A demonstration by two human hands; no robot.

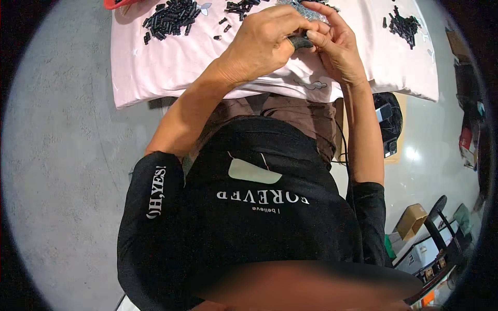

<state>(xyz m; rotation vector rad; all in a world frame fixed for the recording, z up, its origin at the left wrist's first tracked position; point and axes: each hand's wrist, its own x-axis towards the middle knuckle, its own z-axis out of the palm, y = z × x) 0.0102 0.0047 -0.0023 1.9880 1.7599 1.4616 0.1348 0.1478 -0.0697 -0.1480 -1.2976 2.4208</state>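
My left hand (267, 41) and my right hand (340, 44) meet over the near part of a pink cloth-covered table (155, 72). The left hand's fingers are curled in. A short dark cover or piece (301, 42) shows at its thumb; whether it is worn or held I cannot tell. On the right hand, thumb and fingers come together by the left fingertips, one finger arching above. Whatever is pinched between them is too small or hidden to name. Just beyond lies a heap of small silvery pieces (298, 8), partly covered by the hands.
A large pile of small black cylindrical parts (171, 19) lies left on the cloth, a smaller black pile (404, 27) right. More black parts (241, 7) lie beyond my left hand. A red container (116, 4) stands at the far left corner. Boxes (412, 220) sit on the floor at right.
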